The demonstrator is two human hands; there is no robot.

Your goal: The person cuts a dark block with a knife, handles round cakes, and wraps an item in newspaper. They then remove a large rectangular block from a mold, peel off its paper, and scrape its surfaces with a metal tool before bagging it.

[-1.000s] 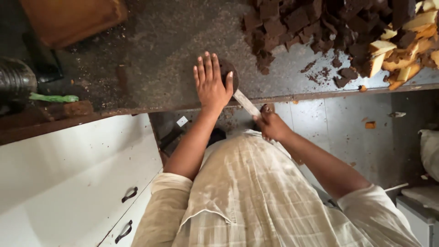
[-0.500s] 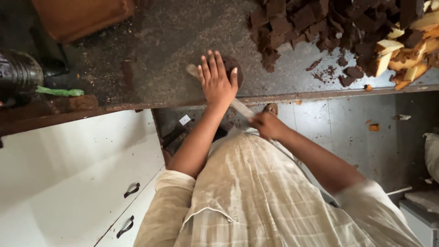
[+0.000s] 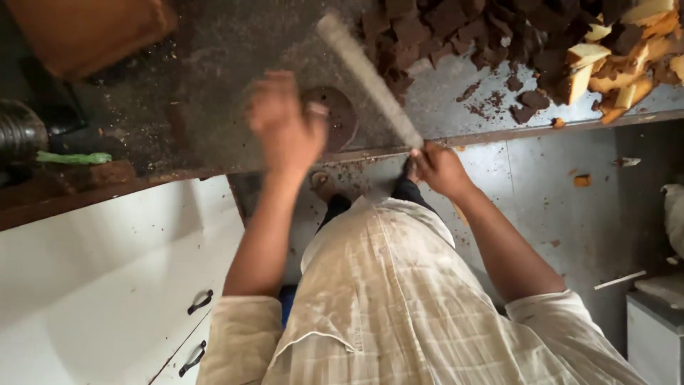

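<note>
My right hand (image 3: pixel 438 167) grips the handle of a long knife (image 3: pixel 370 75) at the counter's front edge. Its blade slants up and left over the dark worktop (image 3: pixel 214 71). A round brown cake slab (image 3: pixel 335 114) lies flat on the worktop beside my left hand (image 3: pixel 285 128), which is blurred, lifted just above the surface, and holds nothing. A heap of dark brown cake pieces (image 3: pixel 463 28) with some pale yellow ones (image 3: pixel 627 64) covers the far right of the worktop.
An orange-brown board (image 3: pixel 85 32) sits at the far left corner. A dark ribbed cylinder (image 3: pixel 21 132) and a green strip (image 3: pixel 71 158) lie at the left. White drawers (image 3: pixel 107 285) with black handles are under the counter. Crumbs litter the grey floor (image 3: pixel 570 207).
My left hand, which lay flat on the round slab, has lifted and shifted left. The knife, earlier under that hand, has swung up and now points across the worktop.
</note>
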